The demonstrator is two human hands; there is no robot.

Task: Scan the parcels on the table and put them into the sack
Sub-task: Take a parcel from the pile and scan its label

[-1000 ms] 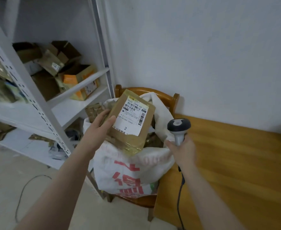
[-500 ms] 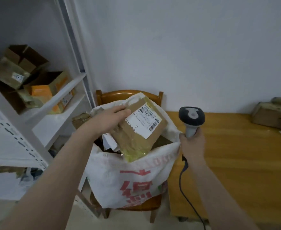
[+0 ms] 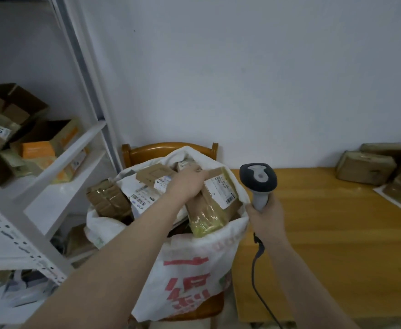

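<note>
Brown taped pkg (image 3: 214, 210), white label (image 3: 220, 192), in sack (image 3: 194, 269)

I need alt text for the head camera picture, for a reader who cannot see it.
A person's left hand holds a brown parcel in the mouth of a full white sack on a wooden chair; the right hand grips a barcode scanner. More parcels lie on the table.
</note>
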